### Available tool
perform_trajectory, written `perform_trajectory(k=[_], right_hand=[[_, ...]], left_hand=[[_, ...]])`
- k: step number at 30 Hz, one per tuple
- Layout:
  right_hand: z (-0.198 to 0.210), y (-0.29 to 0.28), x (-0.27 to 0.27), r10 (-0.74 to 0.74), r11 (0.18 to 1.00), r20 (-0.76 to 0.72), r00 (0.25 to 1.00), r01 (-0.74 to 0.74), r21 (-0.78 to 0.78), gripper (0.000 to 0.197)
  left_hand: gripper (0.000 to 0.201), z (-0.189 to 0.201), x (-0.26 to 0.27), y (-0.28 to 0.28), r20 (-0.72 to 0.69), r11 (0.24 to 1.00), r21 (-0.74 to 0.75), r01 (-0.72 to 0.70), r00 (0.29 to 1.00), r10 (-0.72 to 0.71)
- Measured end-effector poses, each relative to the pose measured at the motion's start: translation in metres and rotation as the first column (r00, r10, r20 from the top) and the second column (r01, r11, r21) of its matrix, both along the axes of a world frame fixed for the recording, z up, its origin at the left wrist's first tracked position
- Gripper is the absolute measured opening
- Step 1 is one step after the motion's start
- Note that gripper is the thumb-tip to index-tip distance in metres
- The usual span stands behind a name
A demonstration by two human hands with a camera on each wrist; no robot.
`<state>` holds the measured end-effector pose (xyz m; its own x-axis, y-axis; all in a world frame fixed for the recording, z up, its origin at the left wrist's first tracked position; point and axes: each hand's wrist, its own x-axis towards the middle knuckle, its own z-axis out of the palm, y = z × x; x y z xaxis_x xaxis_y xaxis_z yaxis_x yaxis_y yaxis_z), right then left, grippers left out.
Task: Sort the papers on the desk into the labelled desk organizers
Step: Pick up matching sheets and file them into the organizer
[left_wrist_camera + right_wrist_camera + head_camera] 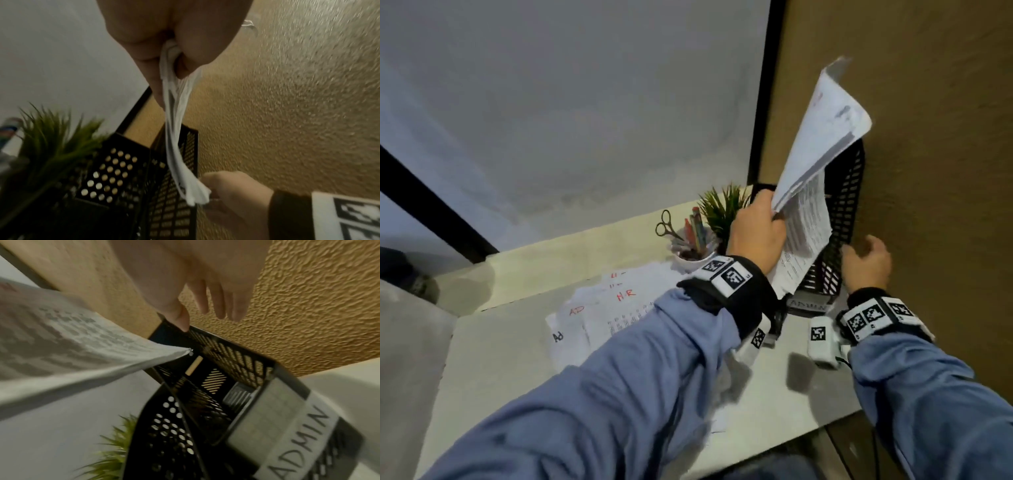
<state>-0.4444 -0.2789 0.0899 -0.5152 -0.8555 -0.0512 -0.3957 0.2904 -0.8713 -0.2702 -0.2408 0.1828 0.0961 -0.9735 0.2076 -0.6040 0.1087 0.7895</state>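
Observation:
My left hand (760,229) grips a sheaf of printed papers (822,137) by its edge and holds it upright, top curling toward the wall. Its lower end hangs over the black mesh organizer (842,212) labelled ADMIN (806,305). The left wrist view shows the fingers (144,53) pinching the sheets (176,146) edge-on above the organizer (115,175). My right hand (866,257) hovers empty beside the organizer's right wall, fingers loose. Its thumb (180,319) sits at the organizer's rim (232,347); contact is unclear. More papers (613,308) marked HR and AD lie on the desk.
A white cup (693,251) of pens and scissors and a small green plant (722,205) stand left of the organizers. A textured tan wall (928,137) runs close along the right side. The desk's front edge (808,431) is near my right elbow.

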Motion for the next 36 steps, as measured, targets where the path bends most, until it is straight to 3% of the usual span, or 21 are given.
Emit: perform_trajectory(k=[3, 8, 13, 16, 21, 24, 32, 36], right_hand=[[-0.014, -0.007, -0.007, 0.085, 0.991, -0.050, 0.995, -0.080, 0.104, 0.046], [-0.021, -0.008, -0.008, 0.114, 0.989, -0.093, 0.989, -0.104, 0.110, 0.034], [-0.021, -0.008, -0.011, 0.140, 0.986, -0.139, 0.980, -0.124, 0.113, 0.019], [-0.024, -0.007, -0.012, 0.166, 0.983, -0.171, 0.971, -0.148, 0.113, 0.020], [-0.024, -0.007, -0.012, 0.179, 0.980, -0.181, 0.967, -0.160, 0.117, 0.019], [-0.027, -0.008, -0.012, 0.186, 0.979, -0.186, 0.965, -0.165, 0.123, 0.026], [-0.027, -0.005, -0.011, 0.190, 0.981, -0.156, 0.969, -0.182, 0.066, 0.039], [-0.026, -0.005, -0.011, 0.206, 0.978, -0.193, 0.959, -0.193, 0.083, 0.033]], left_hand=[[0.023, -0.013, -0.039, -0.013, 0.009, 0.994, 0.105, -0.011, 1.000, 0.010], [0.025, -0.037, -0.080, -0.029, -0.007, 0.978, 0.198, -0.071, 0.997, 0.074], [0.023, -0.046, -0.092, -0.046, 0.146, 0.930, 0.345, -0.127, 0.986, 0.081], [0.024, -0.049, -0.092, -0.051, 0.110, 0.924, 0.359, -0.130, 0.989, 0.097], [0.036, -0.066, -0.092, -0.043, -0.077, 0.905, 0.415, -0.096, 0.987, 0.140], [0.047, -0.075, -0.091, -0.041, -0.058, 0.896, 0.436, -0.080, 0.991, 0.117], [0.028, -0.078, -0.087, -0.044, -0.047, 0.909, 0.408, -0.083, 0.993, 0.112], [0.048, -0.080, -0.083, -0.037, -0.041, 0.888, 0.459, 0.001, 0.999, 0.020]])
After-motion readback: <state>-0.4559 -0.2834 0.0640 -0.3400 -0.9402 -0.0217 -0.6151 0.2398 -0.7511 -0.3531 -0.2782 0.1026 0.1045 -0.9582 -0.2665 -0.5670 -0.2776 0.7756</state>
